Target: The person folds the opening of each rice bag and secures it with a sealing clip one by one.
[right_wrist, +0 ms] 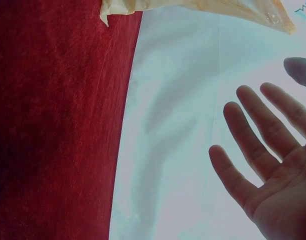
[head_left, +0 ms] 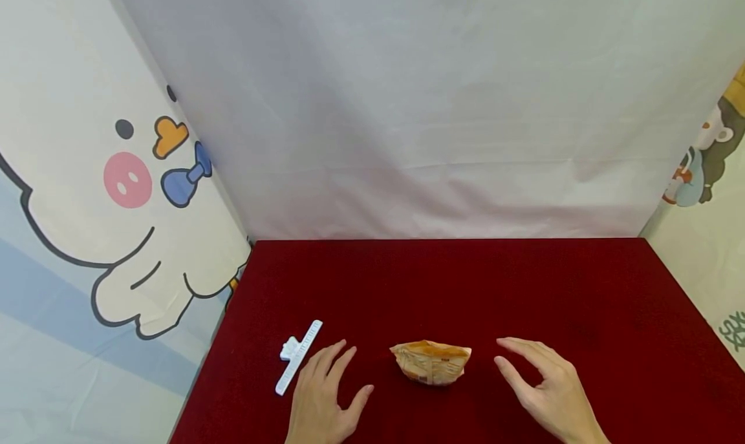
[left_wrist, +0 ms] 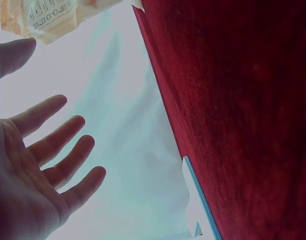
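Note:
A crumpled tan and orange snack packet (head_left: pixel 432 362) stands on the dark red table between the two hands. Left of it is my left hand (head_left: pixel 323 392), fingers spread and holding nothing. On the packet's other side my right hand (head_left: pixel 546 387) hovers, its fingers extended and the thumb apart. A pale blue-white sealing clip (head_left: pixel 299 356) lies just left of the left hand's fingers. In the left wrist view, printed text shows on the packet (left_wrist: pixel 53 17) above the thumb. Part of the packet (right_wrist: pixel 203 6) also appears at the top of the right wrist view.
The dark red cloth tabletop (head_left: pixel 442 289) reaches back to a white curtain (head_left: pixel 442 108). A cartoon-printed sheet (head_left: pixel 70 172) hangs along the left side, and another printed sheet (head_left: pixel 692 250) borders the right edge.

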Demonstrator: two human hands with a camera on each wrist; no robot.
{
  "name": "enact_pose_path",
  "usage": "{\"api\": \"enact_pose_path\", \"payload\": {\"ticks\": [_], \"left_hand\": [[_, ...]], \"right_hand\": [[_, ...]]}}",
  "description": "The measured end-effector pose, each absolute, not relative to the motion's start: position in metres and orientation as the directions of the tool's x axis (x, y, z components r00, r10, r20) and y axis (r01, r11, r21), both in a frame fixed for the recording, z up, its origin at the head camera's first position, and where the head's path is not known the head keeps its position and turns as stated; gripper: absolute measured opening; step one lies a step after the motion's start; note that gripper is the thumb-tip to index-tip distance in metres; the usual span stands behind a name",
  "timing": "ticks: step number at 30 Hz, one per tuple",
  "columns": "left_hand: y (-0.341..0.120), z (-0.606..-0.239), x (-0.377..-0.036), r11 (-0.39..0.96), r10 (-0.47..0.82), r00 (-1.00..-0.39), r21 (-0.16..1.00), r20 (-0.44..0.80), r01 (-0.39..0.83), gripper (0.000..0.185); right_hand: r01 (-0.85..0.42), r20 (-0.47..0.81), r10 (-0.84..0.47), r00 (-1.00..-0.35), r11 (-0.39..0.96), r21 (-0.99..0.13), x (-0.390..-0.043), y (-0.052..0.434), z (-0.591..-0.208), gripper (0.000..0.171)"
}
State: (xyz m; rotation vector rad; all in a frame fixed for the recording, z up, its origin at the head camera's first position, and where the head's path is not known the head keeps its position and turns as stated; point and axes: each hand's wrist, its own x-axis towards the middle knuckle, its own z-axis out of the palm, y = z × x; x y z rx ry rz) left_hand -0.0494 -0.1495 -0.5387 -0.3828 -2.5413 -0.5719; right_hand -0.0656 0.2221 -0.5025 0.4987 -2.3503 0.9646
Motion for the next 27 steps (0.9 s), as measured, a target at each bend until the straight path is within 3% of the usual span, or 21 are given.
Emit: {"api": "enact_pose_path", "payload": {"ticks": [27], "left_hand": [[-0.1467,-0.5416,-0.0476,0.872,0.153,-0.829,0.321,0.538,0.369,0.065]], "right_hand": [[-0.522,0.584,-0.147,-0.799,0.652,-0.55,-0.0677,0.2152,-0.501,0.045]]}}
